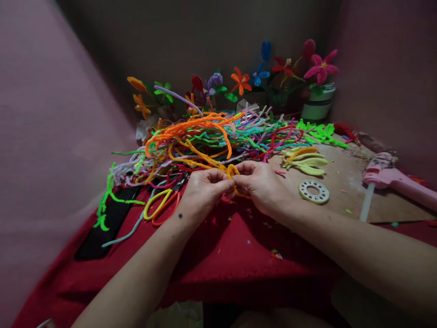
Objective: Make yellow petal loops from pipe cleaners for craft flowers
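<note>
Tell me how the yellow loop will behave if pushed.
The yellow loop will probably bend yet hold a shape, since its top arches up unsupported. It looks light, being a thin strand, and its fuzzy-looking surface suggests little slipping.

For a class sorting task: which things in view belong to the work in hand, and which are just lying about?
Probably part of the work:
yellow-orange fuzzy stem, looped between left hand and right hand
pile of coloured stems
scissors, unheld but near

Apparently just lying about:
black phone, partly covered
fuzzy flowers at the back
pink glue gun
white ring with holes
</note>
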Motion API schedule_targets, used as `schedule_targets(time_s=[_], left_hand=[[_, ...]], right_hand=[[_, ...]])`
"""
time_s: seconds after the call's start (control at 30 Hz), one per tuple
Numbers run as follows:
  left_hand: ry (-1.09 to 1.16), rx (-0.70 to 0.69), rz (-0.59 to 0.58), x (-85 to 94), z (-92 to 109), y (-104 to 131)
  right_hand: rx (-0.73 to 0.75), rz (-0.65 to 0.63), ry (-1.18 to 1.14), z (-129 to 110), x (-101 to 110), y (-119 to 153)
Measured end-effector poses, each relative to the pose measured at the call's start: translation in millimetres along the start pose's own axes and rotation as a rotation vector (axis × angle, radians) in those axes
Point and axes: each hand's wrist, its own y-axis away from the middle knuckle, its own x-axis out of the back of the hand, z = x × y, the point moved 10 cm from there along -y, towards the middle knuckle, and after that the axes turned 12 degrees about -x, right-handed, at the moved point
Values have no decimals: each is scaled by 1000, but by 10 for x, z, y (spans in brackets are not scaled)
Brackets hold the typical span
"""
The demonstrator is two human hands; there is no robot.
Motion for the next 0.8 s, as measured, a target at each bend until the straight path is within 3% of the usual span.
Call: schedule_targets(time_s=[0.1,0.23,0.37,0.47,0.63,0.8], left_hand=[[49,46,-43,-14,-74,-20],[146,90,-246,-105,-142,-53],[42,50,-341,-106,-91,-86],[-64,68,-329,-75,-109,-102],[-125,65,-215,35,-136,-136],[-12,13,-188,113,-93,-135]], right_hand=[[11,-2,6,-9,-21,20],[3,-21,18,2,-75,59],[16,-32,44,13,-103,74],[1,-28,35,46,-95,65],[-53,-64,-7,84,-100,43],[-67,-123,-36,48,-114,28]])
